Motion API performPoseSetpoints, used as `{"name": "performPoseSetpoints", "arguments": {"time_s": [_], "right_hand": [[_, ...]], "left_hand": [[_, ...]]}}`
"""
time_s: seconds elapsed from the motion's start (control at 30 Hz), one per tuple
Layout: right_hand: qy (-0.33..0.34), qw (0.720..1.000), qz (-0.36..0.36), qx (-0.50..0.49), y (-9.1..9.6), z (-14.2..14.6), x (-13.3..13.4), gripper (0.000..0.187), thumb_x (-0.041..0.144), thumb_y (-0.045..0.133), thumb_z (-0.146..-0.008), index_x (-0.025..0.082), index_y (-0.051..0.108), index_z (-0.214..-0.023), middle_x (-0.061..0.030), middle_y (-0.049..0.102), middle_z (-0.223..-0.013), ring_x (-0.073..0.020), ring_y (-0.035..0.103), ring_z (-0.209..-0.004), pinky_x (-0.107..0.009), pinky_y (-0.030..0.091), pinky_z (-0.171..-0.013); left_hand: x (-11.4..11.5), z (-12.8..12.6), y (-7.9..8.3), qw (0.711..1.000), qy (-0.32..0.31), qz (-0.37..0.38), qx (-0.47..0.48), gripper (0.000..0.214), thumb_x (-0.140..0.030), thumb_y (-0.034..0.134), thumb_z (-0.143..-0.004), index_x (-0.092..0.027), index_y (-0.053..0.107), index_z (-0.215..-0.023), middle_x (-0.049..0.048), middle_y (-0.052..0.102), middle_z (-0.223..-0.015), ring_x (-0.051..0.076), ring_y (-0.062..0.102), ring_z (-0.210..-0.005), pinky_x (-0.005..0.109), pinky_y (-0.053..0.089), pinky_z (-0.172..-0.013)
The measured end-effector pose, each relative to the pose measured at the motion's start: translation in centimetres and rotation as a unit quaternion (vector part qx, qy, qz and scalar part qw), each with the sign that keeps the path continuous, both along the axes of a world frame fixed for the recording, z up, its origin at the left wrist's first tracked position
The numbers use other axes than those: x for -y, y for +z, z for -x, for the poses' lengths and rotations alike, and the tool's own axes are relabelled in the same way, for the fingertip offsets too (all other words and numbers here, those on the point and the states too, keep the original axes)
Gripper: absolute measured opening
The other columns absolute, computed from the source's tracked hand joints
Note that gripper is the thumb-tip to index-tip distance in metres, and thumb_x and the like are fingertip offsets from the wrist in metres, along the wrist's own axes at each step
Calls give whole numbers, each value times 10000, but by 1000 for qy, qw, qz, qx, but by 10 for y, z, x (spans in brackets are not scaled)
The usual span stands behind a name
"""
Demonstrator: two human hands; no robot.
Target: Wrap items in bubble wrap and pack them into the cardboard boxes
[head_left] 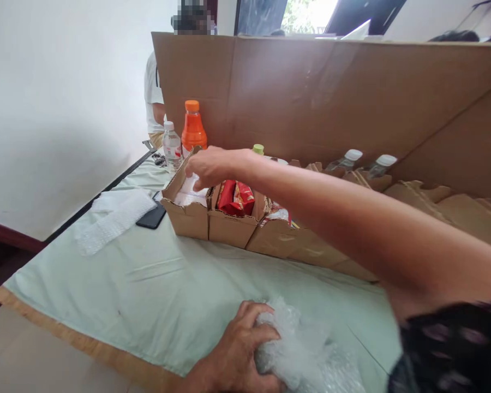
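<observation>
My right hand (pixel 210 166) reaches far across to the leftmost small cardboard box (pixel 184 210), fingers curled down on white wrapped material (pixel 188 194) inside it. My left hand (pixel 239 349) rests near the table's front edge, fingers closed on a wad of clear bubble wrap (pixel 306 349). The neighbouring box (pixel 233 224) holds red snack packets (pixel 235 197). More cardboard boxes (pixel 294 240) continue in a row to the right.
An orange bottle (pixel 193 128) and a small water bottle (pixel 172 144) stand behind the boxes. A black phone (pixel 152 216) and a white foam sheet (pixel 114 221) lie at left on the pale green cloth (pixel 147 284). A tall cardboard wall (pixel 331 93) stands behind; a person (pixel 153 98) sits beyond it.
</observation>
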State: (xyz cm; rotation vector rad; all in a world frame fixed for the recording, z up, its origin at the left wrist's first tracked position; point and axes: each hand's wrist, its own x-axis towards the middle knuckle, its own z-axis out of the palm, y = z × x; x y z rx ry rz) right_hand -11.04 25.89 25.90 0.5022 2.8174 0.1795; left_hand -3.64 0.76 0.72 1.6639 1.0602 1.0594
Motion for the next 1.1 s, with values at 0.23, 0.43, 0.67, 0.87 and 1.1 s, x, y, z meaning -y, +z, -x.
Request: {"name": "performPoseSetpoints", "arguments": {"time_s": [0.23, 0.43, 0.67, 0.87, 1.1], "right_hand": [[-82, 996, 17, 36, -51, 45, -20, 286, 209, 836, -761, 136, 796, -1034, -102, 782, -990, -293, 698, -1070, -339, 501, -877], [-137, 980, -8, -142, -32, 23, -15, 165, 165, 676, -851, 152, 782, -977, -122, 788, -980, -270, 723, -977, -343, 537, -827], [-173, 829, 37, -531, 43, -85, 35, 314, 331, 530, -959, 187, 776, -1092, -121, 770, -1119, -243, 688, -891, -379, 530, -715], [-315, 714, 46, -624, -7, -228, 99, 225, 479, 755, -777, 430, 848, -977, -30, 830, -988, -341, 732, -928, -430, 418, -597], [-478, 543, 171, -669, -172, -296, 144, 315, 543, 828, -642, 286, 796, -823, -55, 792, -922, -284, 684, -860, -493, 537, -873]], "left_hand": [[-1, -5, -22, 1000, -8, 5, -4, 523, -347, 897, -527, -242, 747, -1017, 106, 575, -1404, 371, 535, -1293, 481, 493, -1108], [-1, -6, -14, 999, 22, 21, 9, 509, -249, 894, -523, -236, 755, -1013, 95, 597, -1352, 351, 552, -1264, 471, 499, -1105], [-2, 22, 23, 985, 73, 67, 142, 369, -242, 878, -578, -187, 770, -926, 82, 672, -1205, 300, 636, -1178, 450, 513, -1089], [56, 108, 53, 910, 241, 112, 318, 375, -268, 765, -734, -124, 760, -1080, -51, 736, -849, 172, 729, -793, 315, 595, -797], [94, 233, 65, 798, 454, 2, 397, 312, -369, 850, -661, -233, 734, -916, -18, 813, -916, 212, 771, -971, 231, 632, -811]]}}
